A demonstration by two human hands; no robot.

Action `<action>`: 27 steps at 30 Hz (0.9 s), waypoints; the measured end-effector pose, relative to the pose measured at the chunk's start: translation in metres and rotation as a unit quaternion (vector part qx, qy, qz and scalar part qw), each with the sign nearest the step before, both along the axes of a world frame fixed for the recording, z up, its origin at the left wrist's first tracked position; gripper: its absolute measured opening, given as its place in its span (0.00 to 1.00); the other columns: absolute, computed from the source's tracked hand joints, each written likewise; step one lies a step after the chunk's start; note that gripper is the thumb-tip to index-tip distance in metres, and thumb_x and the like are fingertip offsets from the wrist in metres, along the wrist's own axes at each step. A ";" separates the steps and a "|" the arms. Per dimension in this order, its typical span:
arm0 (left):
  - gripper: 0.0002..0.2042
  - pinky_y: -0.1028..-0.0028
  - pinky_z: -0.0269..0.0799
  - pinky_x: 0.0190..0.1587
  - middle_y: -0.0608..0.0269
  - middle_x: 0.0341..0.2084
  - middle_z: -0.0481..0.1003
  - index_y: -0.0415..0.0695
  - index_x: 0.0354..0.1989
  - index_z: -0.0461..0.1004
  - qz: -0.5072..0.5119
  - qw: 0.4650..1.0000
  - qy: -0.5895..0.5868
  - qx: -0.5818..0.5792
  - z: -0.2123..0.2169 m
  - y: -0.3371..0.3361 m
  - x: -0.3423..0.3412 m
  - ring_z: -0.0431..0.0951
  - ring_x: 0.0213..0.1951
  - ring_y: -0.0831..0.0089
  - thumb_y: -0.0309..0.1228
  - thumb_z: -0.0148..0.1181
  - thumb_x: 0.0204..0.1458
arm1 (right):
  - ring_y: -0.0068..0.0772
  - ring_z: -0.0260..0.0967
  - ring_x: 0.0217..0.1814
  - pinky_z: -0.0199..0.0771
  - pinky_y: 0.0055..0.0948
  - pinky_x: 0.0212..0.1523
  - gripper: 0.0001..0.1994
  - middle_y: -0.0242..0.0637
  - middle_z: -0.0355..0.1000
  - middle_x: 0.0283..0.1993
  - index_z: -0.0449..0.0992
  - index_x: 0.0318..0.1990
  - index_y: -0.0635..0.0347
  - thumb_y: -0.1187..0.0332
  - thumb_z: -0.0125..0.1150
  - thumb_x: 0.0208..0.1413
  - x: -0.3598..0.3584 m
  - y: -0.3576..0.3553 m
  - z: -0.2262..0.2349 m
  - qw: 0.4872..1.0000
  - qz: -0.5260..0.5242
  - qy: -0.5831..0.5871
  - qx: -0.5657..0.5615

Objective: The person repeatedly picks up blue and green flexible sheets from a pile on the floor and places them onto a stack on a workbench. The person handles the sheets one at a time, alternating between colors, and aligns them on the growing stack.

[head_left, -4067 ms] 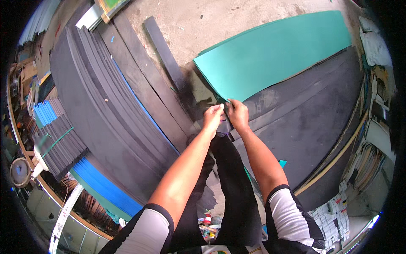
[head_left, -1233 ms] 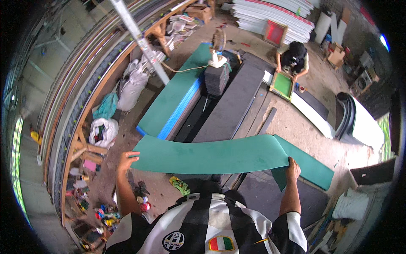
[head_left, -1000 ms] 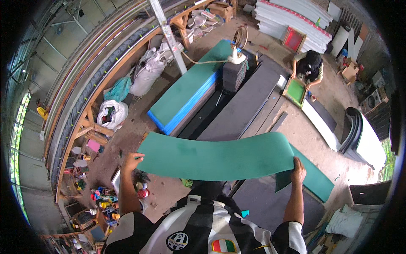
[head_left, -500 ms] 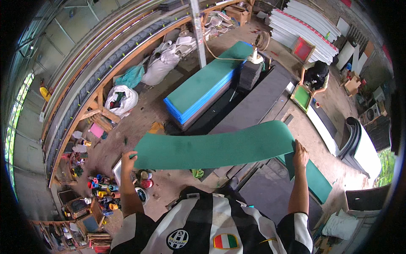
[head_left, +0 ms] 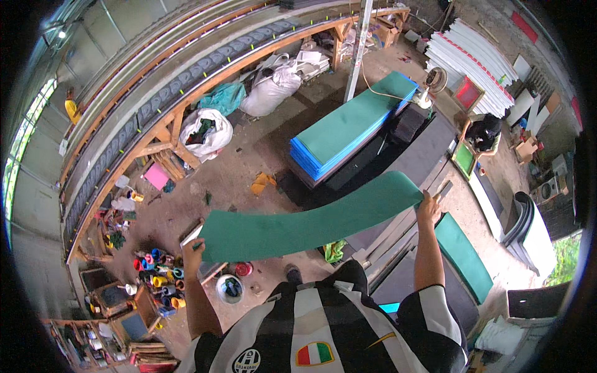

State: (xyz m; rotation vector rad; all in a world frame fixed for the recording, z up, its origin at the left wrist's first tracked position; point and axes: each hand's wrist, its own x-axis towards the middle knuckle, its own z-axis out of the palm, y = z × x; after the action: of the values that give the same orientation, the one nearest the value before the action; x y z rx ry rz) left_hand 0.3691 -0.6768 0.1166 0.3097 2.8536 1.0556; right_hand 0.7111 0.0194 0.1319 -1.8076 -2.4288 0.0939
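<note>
Head view: your left hand [head_left: 191, 251] and right hand [head_left: 428, 202] each pinch an end of the long green foam sheet [head_left: 311, 221], stretched chest-high and sagging (keep tension even). Below, paint pots [head_left: 155, 273] and the blue-green foam stack [head_left: 351, 127] crowd the floor [head_left: 249, 155].

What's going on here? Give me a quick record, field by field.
Held item: long green foam sheet, sagging in the middle
Left hand: grips the sheet's left end
Right hand: grips the sheet's right end
Ahead: stack of blue sheets with a green top
Lower left: coloured rolls on the floor
Far right: seated person by a green frame
</note>
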 end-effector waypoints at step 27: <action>0.06 0.65 0.72 0.44 0.58 0.35 0.78 0.40 0.39 0.80 0.057 0.984 0.059 0.158 -0.201 0.067 -0.322 0.76 0.38 0.63 0.21 0.63 0.53 | 0.53 0.65 0.69 0.75 0.44 0.63 0.36 0.44 0.56 0.75 0.75 0.63 0.42 0.84 0.59 0.43 -0.454 0.200 -0.155 0.901 0.328 0.220 0.178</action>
State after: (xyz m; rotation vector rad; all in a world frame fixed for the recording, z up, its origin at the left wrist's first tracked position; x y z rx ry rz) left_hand 0.0472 -0.6101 -0.0844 0.2369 2.8264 1.5686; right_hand 0.2571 0.2193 -0.0227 -0.6750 -2.3897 0.0906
